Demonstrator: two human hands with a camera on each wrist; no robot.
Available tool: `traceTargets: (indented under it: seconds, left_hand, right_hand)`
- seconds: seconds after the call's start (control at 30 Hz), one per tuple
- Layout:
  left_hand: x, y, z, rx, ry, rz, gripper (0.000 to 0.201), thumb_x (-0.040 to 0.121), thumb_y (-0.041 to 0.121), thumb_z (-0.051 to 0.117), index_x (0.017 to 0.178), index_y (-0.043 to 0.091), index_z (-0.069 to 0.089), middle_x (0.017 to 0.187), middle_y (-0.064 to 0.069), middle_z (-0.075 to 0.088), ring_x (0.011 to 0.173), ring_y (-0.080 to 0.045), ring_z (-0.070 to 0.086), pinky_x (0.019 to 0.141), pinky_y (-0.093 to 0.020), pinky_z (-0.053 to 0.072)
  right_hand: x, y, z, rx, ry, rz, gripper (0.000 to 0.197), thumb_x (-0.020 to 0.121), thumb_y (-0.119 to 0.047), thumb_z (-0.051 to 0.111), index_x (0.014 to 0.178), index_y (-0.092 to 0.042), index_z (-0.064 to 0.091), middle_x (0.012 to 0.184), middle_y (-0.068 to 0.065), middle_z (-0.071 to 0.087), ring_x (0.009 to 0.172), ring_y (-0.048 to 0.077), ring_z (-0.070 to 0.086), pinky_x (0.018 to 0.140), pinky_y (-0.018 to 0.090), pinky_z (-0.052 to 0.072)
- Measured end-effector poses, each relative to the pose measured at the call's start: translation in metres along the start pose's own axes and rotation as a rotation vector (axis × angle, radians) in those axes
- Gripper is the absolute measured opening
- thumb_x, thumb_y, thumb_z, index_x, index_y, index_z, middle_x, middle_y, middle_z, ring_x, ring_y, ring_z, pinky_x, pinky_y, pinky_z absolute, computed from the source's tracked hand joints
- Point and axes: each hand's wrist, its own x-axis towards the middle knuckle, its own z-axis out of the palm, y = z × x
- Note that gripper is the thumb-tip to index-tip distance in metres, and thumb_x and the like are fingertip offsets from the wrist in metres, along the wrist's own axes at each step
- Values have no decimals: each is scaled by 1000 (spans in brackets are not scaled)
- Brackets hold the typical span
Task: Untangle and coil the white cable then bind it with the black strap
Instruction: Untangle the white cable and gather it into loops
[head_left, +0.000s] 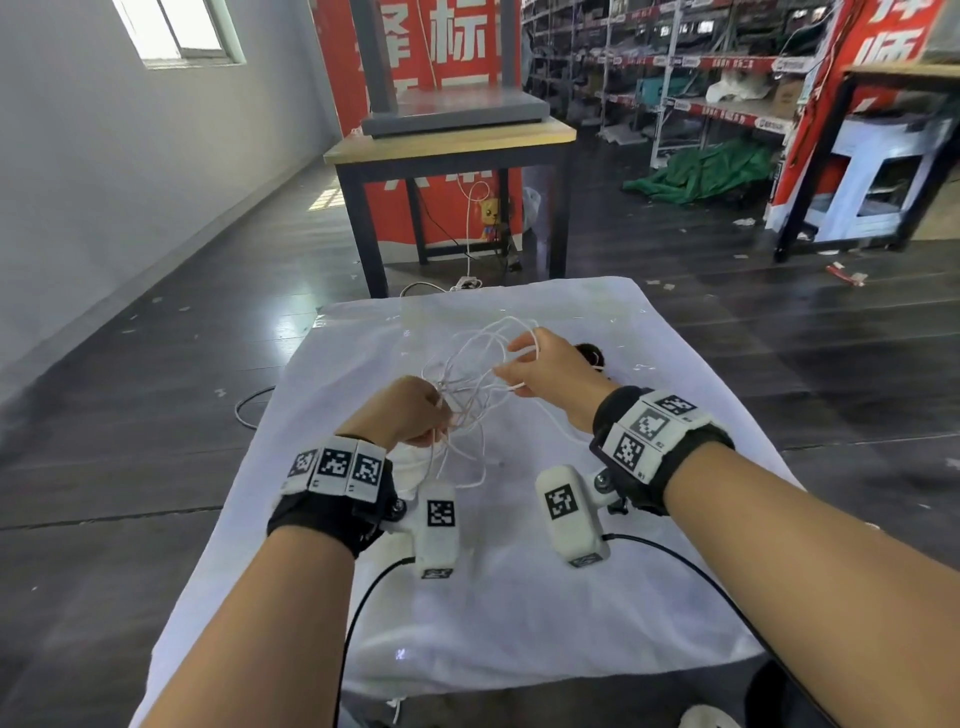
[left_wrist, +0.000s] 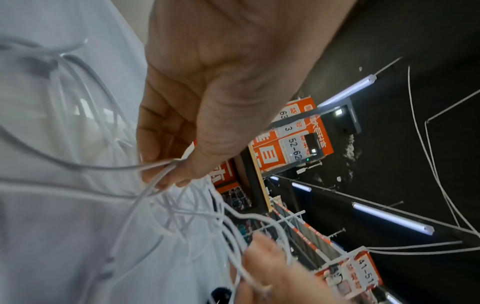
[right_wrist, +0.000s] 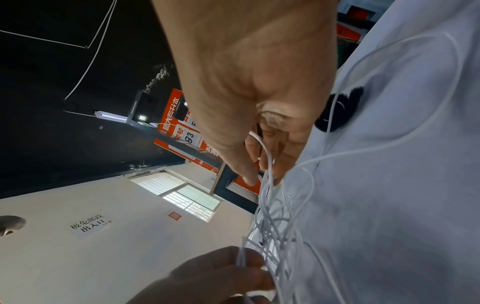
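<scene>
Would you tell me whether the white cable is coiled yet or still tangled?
Still tangled: the white cable hangs in loose crossing loops between the left hand and right hand.

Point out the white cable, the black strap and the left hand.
white cable (head_left: 470, 358): head view, on a raised loop.
black strap (right_wrist: 337, 111): right wrist view, on its dark body.
left hand (head_left: 410, 410): head view, back of the hand.

left hand (head_left: 413, 413) — fingers curled, pinching | right hand (head_left: 550, 366) — fingers pinching
</scene>
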Motion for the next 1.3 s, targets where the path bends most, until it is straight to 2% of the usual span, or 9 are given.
traceTargets:
  seconds: [0.27, 0.33, 0.47, 0.67, 0.83, 0.93, 1.03, 1.17, 1.3]
  left_hand:
    - [-7, -1, -42, -593, 525, 181, 14, 97, 6, 48, 101, 7, 62, 87, -5, 69, 65, -17, 67, 65, -24, 55]
    - [-11, -1, -44, -754, 506, 179, 25, 96, -2, 40, 103, 7, 62, 90, -8, 69, 66, -20, 67, 68, -26, 56]
    - [-20, 5, -42, -850, 368, 219, 25, 96, 0, 43, 101, 11, 65, 88, -4, 69, 64, -14, 68, 61, -19, 53]
    - [-28, 14, -43, -769, 263, 350, 24, 96, 5, 46, 102, 11, 69, 93, -5, 73, 77, -15, 67, 71, -22, 51]
    - [-28, 11, -48, -971, 246, 416, 23, 97, 7, 46, 110, 6, 65, 102, -10, 70, 84, -16, 66, 74, -20, 52]
    - [-27, 8, -54, -1171, 214, 442, 22, 98, 6, 44, 105, 8, 65, 93, -9, 71, 86, -17, 68, 78, -22, 54]
    - [-27, 7, -59, -1332, 253, 437, 19, 98, 4, 45, 102, 8, 64, 85, -9, 72, 82, -18, 69, 80, -23, 55]
    - [-21, -2, -66, -1366, 503, 378, 17, 97, 3, 45, 102, 11, 59, 82, -6, 67, 81, -17, 67, 89, -27, 54]
    - [-7, -18, -66, -960, 591, 121, 28, 97, 6, 42, 122, 16, 50, 96, -2, 57, 80, -16, 60, 74, -26, 51]
  right_hand:
    - [6, 19, -13, -68, 215, 91, 20, 88, 8, 41, 99, -6, 49, 97, 15, 52, 87, 29, 56, 90, 47, 52]
    - [7, 22, -15, -118, 212, 111, 18, 89, 5, 40, 99, -6, 49, 103, 16, 51, 97, 33, 58, 93, 49, 49]
    - [9, 24, -17, -288, 186, 118, 39, 89, 0, 43, 128, -4, 43, 132, 15, 40, 121, 34, 45, 106, 44, 37]
    - [12, -3, -8, -436, 269, -221, 43, 84, 5, 43, 122, -11, 51, 135, 10, 40, 125, 29, 35, 99, 37, 35]
    - [20, -18, 4, -413, -2, -290, 22, 92, -16, 56, 113, -9, 61, 117, 7, 61, 108, 20, 57, 89, 27, 44]
    - [21, -15, 12, -613, -304, -183, 39, 88, -40, 64, 114, -12, 64, 116, 3, 65, 106, 19, 60, 95, 33, 47]
    - [24, -6, 13, -784, -407, -121, 41, 85, -33, 69, 120, -12, 61, 120, 3, 63, 104, 18, 57, 92, 27, 44]
    - [30, 0, 9, -704, -185, -157, 22, 92, -24, 60, 105, -9, 69, 108, 7, 69, 98, 21, 61, 82, 27, 44]
    - [33, -6, 3, -389, 96, -245, 21, 97, -23, 50, 106, -7, 60, 100, 11, 65, 87, 23, 65, 82, 35, 53]
